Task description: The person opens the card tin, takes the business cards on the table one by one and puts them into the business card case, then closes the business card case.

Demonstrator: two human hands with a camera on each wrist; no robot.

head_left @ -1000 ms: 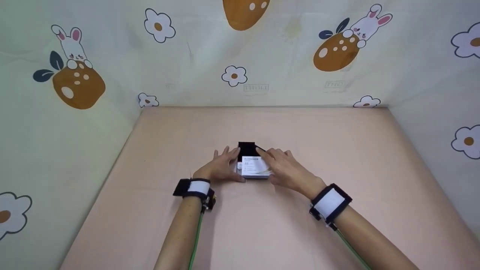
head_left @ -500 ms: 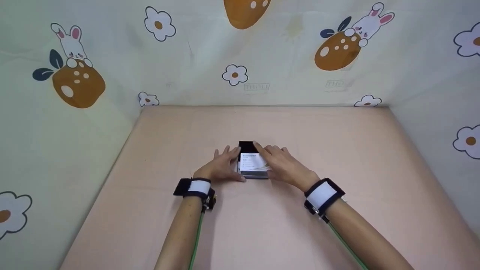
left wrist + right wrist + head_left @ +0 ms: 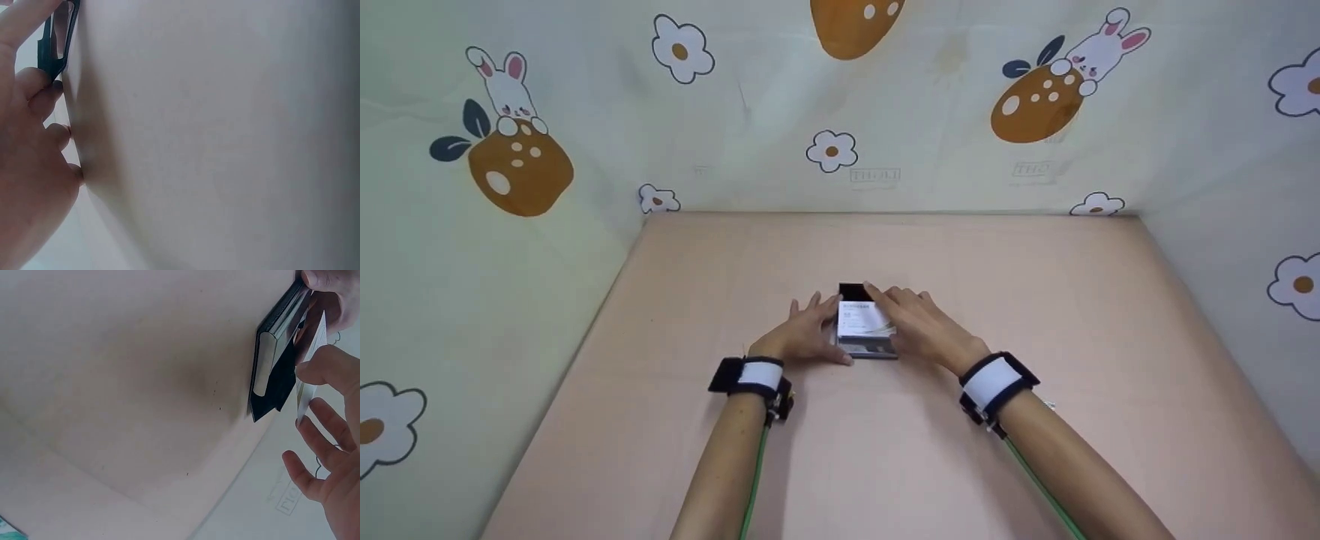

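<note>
Holding: left hand [image 3: 802, 339] steadies black card case [image 3: 853, 292] mid tabletop [image 3: 885, 450], fingers loosely spread along its left side.
Cards: white card stack [image 3: 864, 321] in the case, long axis pointing away from the person.
Right hand [image 3: 924, 328]: fingers pinching the stack from its right edge, closer to the cards.
Change: stack sits deeper in the case than a second ago; right wrist has moved in.

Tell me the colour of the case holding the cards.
Black, with a silvery edge; the case shows best in the right wrist view.
</note>
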